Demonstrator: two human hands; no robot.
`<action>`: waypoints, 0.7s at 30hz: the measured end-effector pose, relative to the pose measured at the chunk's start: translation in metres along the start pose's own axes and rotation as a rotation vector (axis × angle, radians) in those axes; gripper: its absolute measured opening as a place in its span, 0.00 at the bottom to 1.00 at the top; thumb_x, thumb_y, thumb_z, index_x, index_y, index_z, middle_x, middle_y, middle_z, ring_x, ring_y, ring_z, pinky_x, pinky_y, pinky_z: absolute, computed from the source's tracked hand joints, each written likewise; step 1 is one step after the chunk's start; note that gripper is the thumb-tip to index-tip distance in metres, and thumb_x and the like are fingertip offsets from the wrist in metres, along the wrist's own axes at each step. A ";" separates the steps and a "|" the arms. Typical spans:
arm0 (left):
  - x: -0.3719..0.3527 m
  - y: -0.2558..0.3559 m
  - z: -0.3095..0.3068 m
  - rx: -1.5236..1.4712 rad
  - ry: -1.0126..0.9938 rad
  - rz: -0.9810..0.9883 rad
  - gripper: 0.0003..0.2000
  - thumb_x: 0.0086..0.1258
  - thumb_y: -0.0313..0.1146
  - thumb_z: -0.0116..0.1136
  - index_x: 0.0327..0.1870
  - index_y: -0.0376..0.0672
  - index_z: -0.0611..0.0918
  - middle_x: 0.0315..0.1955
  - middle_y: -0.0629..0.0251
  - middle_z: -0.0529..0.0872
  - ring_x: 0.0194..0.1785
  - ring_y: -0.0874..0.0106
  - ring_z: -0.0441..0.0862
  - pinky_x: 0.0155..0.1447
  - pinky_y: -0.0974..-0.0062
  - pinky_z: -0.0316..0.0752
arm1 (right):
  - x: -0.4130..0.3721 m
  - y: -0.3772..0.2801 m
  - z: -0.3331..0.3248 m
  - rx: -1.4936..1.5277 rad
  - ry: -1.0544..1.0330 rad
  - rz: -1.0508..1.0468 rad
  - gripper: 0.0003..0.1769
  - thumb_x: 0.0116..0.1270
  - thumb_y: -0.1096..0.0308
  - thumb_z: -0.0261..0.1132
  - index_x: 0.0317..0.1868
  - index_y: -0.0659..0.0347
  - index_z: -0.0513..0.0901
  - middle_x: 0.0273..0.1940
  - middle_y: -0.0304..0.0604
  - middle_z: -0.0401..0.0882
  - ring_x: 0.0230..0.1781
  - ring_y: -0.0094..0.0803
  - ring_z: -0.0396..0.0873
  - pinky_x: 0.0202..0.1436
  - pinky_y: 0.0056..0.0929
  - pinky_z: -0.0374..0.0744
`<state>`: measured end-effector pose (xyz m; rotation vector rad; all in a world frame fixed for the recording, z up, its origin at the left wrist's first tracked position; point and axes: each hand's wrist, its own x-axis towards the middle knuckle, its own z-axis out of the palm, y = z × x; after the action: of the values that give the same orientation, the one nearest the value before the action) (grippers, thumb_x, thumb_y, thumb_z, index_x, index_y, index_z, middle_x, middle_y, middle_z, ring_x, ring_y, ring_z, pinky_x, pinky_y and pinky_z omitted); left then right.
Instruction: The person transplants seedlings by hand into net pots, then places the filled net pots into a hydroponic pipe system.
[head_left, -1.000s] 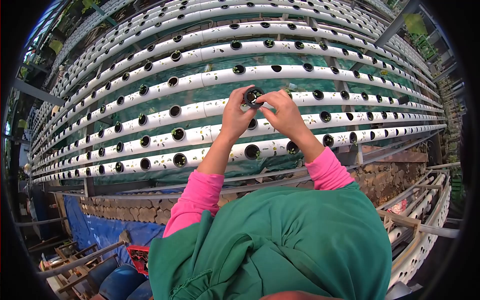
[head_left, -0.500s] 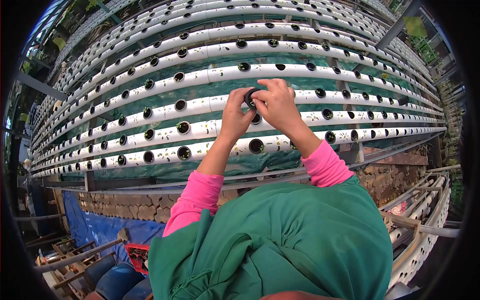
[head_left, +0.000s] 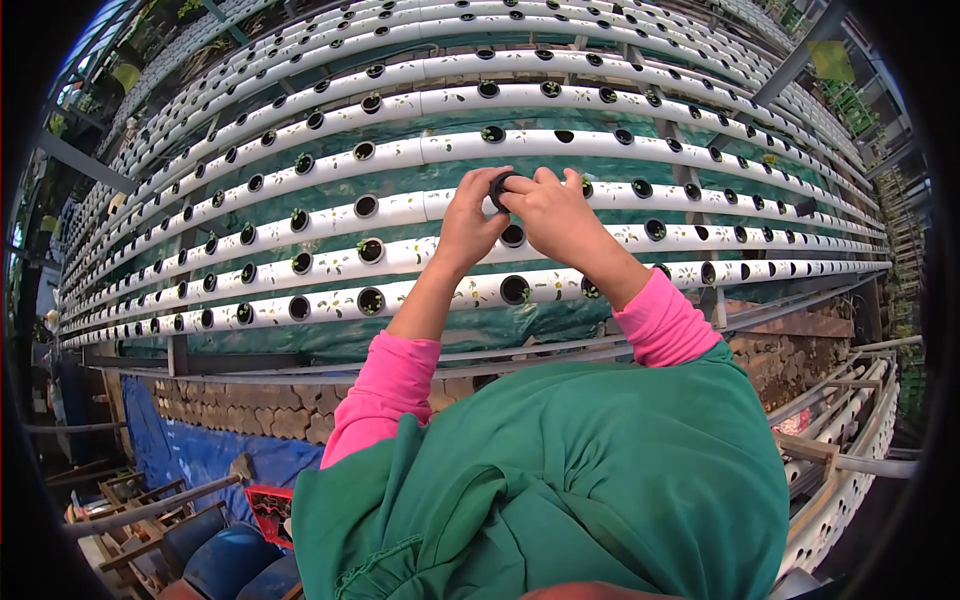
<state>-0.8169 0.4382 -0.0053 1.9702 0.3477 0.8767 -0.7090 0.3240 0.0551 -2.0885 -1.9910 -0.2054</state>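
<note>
Both arms are up and reaching far, and the hands meet in the middle. The left hand (head_left: 468,228) rises on a straight wrist with its back toward us. Its fingers curl over the top and pinch the left edge of a cup (head_left: 499,187). The right hand (head_left: 556,215) is pressed right against it, knuckles high, fingers bent and bunched on the cup's right side. The left forearm (head_left: 425,295) climbs bare and steep out of a pink sleeve (head_left: 385,385). The right forearm (head_left: 612,268) slants in from the right, wrist cocked slightly inward.

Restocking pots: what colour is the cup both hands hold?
The cup is black; head view.
</note>
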 end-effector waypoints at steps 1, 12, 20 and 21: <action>0.002 0.000 0.000 0.013 0.004 0.021 0.28 0.49 0.18 0.57 0.57 0.44 0.77 0.51 0.58 0.76 0.53 0.61 0.77 0.56 0.69 0.74 | 0.001 -0.002 -0.002 -0.032 -0.063 0.031 0.17 0.56 0.79 0.59 0.46 0.55 0.83 0.50 0.32 0.77 0.47 0.36 0.74 0.53 0.61 0.68; 0.001 0.004 0.005 0.030 -0.024 0.021 0.27 0.52 0.17 0.61 0.58 0.42 0.76 0.50 0.62 0.77 0.49 0.68 0.77 0.55 0.73 0.73 | -0.002 -0.005 0.003 -0.016 -0.085 0.096 0.16 0.58 0.79 0.58 0.47 0.57 0.81 0.48 0.35 0.75 0.48 0.38 0.74 0.53 0.67 0.68; -0.001 0.000 0.007 0.019 -0.042 0.008 0.27 0.52 0.17 0.60 0.58 0.41 0.76 0.51 0.61 0.76 0.52 0.68 0.77 0.56 0.74 0.73 | -0.011 -0.002 -0.004 0.114 -0.055 0.118 0.20 0.57 0.80 0.57 0.50 0.58 0.82 0.52 0.34 0.76 0.48 0.39 0.73 0.57 0.56 0.70; -0.001 0.001 0.007 -0.002 -0.034 -0.011 0.27 0.51 0.18 0.59 0.57 0.42 0.76 0.51 0.60 0.76 0.52 0.65 0.77 0.57 0.72 0.73 | -0.011 0.000 -0.006 0.196 -0.034 0.124 0.21 0.56 0.81 0.55 0.51 0.59 0.82 0.53 0.36 0.77 0.49 0.40 0.74 0.58 0.51 0.70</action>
<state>-0.8134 0.4329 -0.0076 1.9772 0.3380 0.8356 -0.7087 0.3116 0.0583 -2.0925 -1.8107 0.0470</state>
